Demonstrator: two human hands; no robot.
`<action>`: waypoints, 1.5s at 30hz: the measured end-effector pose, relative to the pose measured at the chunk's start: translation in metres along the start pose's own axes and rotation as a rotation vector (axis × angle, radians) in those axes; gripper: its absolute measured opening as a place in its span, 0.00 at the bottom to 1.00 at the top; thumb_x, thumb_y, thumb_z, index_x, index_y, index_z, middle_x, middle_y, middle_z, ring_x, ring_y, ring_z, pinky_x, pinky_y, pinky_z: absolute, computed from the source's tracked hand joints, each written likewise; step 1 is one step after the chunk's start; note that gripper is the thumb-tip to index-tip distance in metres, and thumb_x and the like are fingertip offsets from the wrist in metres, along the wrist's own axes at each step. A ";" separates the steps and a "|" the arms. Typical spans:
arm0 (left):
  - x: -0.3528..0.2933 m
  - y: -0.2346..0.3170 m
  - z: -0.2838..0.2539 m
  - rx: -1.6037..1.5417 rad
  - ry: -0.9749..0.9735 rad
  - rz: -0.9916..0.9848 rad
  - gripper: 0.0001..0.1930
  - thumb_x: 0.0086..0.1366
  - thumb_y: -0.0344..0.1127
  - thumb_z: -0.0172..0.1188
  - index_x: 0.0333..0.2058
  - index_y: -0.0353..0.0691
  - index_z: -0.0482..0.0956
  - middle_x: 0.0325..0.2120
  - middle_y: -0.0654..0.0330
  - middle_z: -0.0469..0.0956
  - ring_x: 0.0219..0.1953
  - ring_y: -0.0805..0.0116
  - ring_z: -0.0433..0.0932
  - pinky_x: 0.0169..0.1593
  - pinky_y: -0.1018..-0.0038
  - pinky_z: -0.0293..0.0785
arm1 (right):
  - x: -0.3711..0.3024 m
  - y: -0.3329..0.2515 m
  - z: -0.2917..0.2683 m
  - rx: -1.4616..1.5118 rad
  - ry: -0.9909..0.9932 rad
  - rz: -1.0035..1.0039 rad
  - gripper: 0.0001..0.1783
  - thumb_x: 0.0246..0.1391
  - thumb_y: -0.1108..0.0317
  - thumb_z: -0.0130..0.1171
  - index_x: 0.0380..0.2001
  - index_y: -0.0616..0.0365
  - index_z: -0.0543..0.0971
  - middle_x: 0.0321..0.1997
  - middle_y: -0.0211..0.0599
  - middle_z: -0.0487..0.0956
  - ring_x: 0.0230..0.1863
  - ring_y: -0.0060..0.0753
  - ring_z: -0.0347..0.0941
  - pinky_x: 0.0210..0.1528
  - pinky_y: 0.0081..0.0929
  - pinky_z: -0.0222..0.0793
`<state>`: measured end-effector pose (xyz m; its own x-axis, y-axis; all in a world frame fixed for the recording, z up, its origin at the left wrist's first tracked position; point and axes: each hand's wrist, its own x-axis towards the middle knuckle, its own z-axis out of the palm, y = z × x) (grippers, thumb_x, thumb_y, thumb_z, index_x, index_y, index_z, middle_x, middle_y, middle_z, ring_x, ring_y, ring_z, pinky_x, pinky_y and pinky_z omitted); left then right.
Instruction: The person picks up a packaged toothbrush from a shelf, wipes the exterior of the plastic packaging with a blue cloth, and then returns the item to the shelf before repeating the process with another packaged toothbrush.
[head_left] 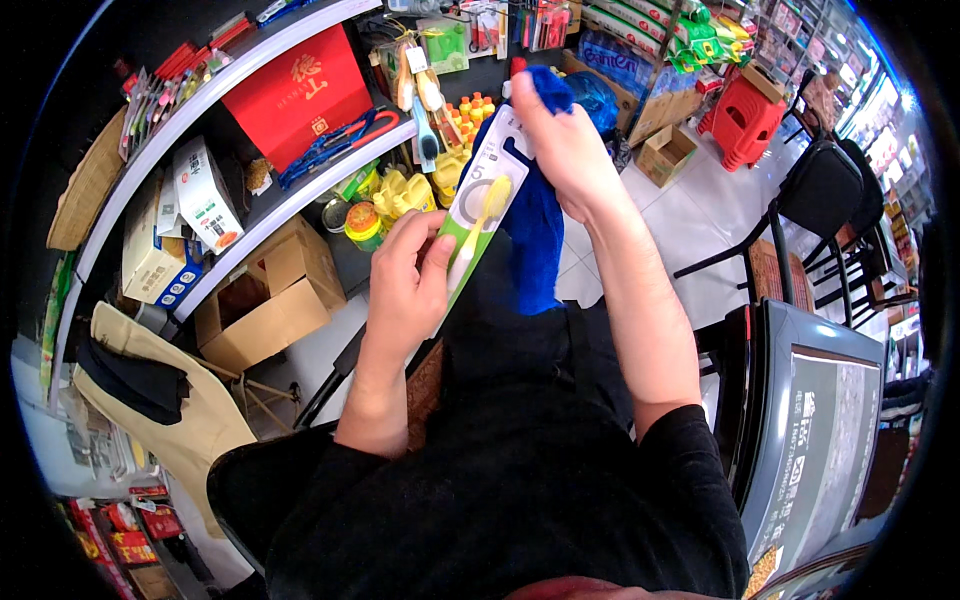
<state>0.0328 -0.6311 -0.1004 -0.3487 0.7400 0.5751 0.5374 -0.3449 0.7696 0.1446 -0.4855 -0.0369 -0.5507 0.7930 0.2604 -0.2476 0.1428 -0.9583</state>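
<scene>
My left hand grips the lower end of a long, narrow white-and-green package, which looks like a toothbrush pack with a yellow brush inside. It slants up and to the right in front of me. A blue cloth is held in my right hand, with the thumb at the pack's upper end. Part of the cloth bunches above that hand, and the rest hangs down behind the pack. Whether the cloth wraps the pack's top end is hard to see.
Shelves on the left hold a red box, white cartons and hanging brushes. Below stands an opened cardboard box. Yellow bottles sit beyond my left hand. Black chairs, a red plastic stool and a grey-topped table are on the right.
</scene>
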 end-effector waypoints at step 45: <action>0.005 -0.030 -0.001 -0.048 0.049 -0.011 0.07 0.58 0.24 0.53 0.35 0.28 0.72 0.26 0.57 0.72 0.28 0.71 0.72 0.33 0.78 0.68 | -0.004 0.024 0.003 -0.425 0.097 -0.177 0.24 0.57 0.49 0.49 0.25 0.63 0.76 0.18 0.30 0.74 0.21 0.16 0.64 0.25 0.21 0.62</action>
<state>0.0146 -0.6177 -0.1205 -0.3918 0.7153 0.5786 0.4961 -0.3654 0.7876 0.1387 -0.4872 -0.0605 -0.4473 0.7837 0.4310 0.0290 0.4943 -0.8688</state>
